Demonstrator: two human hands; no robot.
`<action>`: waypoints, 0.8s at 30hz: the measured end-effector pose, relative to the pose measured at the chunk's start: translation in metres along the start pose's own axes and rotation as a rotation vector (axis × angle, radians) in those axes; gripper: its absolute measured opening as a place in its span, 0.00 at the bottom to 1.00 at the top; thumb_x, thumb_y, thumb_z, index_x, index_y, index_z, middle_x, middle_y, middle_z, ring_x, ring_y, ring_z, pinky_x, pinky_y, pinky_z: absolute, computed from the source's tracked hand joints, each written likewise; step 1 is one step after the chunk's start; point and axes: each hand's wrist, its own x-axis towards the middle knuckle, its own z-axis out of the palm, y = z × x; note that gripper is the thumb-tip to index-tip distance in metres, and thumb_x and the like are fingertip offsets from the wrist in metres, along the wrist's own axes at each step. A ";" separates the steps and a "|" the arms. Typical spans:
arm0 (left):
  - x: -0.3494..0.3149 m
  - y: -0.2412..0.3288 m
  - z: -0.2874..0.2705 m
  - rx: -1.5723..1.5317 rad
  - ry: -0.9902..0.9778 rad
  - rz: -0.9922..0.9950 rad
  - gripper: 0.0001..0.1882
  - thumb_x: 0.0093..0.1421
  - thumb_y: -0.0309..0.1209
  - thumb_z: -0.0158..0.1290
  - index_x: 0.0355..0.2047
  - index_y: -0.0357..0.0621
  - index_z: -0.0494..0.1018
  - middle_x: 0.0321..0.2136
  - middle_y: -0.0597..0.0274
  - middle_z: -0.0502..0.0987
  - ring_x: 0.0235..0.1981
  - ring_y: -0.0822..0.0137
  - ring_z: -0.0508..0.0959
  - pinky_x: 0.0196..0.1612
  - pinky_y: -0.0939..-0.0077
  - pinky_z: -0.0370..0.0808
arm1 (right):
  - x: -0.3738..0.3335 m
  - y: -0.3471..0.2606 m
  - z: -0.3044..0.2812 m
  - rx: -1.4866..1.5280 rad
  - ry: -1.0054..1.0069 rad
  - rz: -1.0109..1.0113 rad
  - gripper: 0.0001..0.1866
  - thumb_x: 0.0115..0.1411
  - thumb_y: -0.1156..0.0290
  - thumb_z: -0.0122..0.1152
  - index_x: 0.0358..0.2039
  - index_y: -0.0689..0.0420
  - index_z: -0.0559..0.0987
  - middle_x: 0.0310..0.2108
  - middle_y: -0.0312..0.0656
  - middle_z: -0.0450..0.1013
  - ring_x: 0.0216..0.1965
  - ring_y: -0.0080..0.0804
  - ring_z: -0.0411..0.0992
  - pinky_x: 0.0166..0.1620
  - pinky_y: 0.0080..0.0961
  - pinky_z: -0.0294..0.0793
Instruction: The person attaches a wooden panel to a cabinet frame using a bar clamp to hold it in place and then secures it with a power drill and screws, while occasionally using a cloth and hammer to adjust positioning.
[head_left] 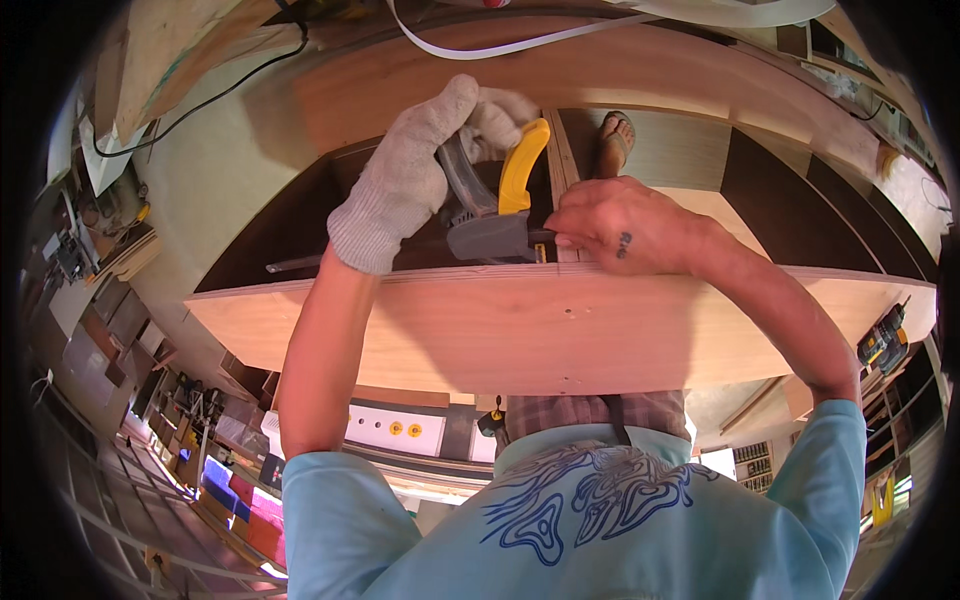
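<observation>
Left hand: the gloved left hand (405, 165) is wrapped around the grey handle (464, 180) of the clamp, fingers near the yellow lever (521, 170).
Right hand: the bare right hand (625, 225) is curled narrow, fingertips just beside the clamp's body and the wooden strip (562, 155). What it pinches, if anything, is hidden; cannot tell.
Clamp: the clamp (490, 238) sits at the inner side of the front board (480, 325), near its middle, handles pointing away from the person. Its contact with the wood cannot be confirmed.
Metal bar: a thin metal bar (292, 266) shows to the left, along the board's edge; whether it belongs to the clamp cannot be told.
Drill: a drill (883, 342) is at the far right, well apart from both hands.
Pinch hazard: bare fingertips could be nipped, in my judgement, if the lever were squeezed with them so close.
Slip hazard: the clamp could twist or skid if its pressing faces sat crooked on the wood.
Surface damage: excess pressure could dent the board's edge.
Drop hazard: a sandalled foot (618, 140) shows beyond the strip; a lost grip could endanger it.
</observation>
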 end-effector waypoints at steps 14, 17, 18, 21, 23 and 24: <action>0.030 -0.012 0.002 -0.690 -0.500 -0.363 0.44 0.71 0.63 0.35 0.67 0.34 0.64 0.41 0.48 0.78 0.42 0.53 0.78 0.51 0.54 0.74 | 0.001 0.004 -0.002 0.108 -0.040 0.067 0.11 0.67 0.70 0.58 0.42 0.63 0.84 0.35 0.52 0.77 0.43 0.54 0.76 0.49 0.46 0.75; 0.027 -0.005 0.005 -0.509 -0.253 -0.409 0.39 0.72 0.62 0.37 0.52 0.33 0.76 0.29 0.53 0.78 0.29 0.58 0.77 0.39 0.59 0.76 | 0.000 0.009 -0.006 0.243 -0.039 0.106 0.13 0.68 0.69 0.58 0.46 0.64 0.83 0.38 0.52 0.78 0.44 0.52 0.76 0.50 0.43 0.75; 0.029 -0.005 0.009 -0.462 -0.181 -0.406 0.37 0.72 0.60 0.41 0.45 0.32 0.79 0.24 0.54 0.78 0.24 0.59 0.77 0.34 0.62 0.77 | -0.003 0.011 -0.009 0.363 -0.068 0.146 0.15 0.68 0.68 0.58 0.48 0.64 0.82 0.40 0.52 0.79 0.45 0.50 0.77 0.51 0.41 0.75; 0.032 0.002 0.023 -0.392 -0.001 -0.428 0.32 0.72 0.57 0.43 0.28 0.39 0.76 0.17 0.60 0.72 0.16 0.64 0.71 0.28 0.63 0.74 | -0.023 0.021 -0.009 0.515 -0.028 0.301 0.15 0.72 0.64 0.56 0.50 0.61 0.82 0.40 0.45 0.78 0.44 0.38 0.76 0.50 0.33 0.74; 0.032 0.008 0.026 -0.351 0.146 -0.449 0.30 0.72 0.56 0.45 0.22 0.45 0.70 0.13 0.64 0.67 0.12 0.68 0.66 0.25 0.66 0.71 | -0.032 0.016 -0.020 0.554 -0.012 0.358 0.16 0.72 0.63 0.55 0.52 0.60 0.81 0.40 0.44 0.78 0.45 0.36 0.76 0.52 0.32 0.74; 0.033 0.008 0.023 -0.352 0.148 -0.452 0.30 0.72 0.56 0.45 0.22 0.45 0.70 0.13 0.64 0.67 0.12 0.68 0.66 0.25 0.66 0.71 | -0.038 0.006 -0.030 0.557 -0.040 0.462 0.17 0.73 0.61 0.55 0.54 0.59 0.79 0.41 0.44 0.78 0.45 0.35 0.76 0.52 0.32 0.73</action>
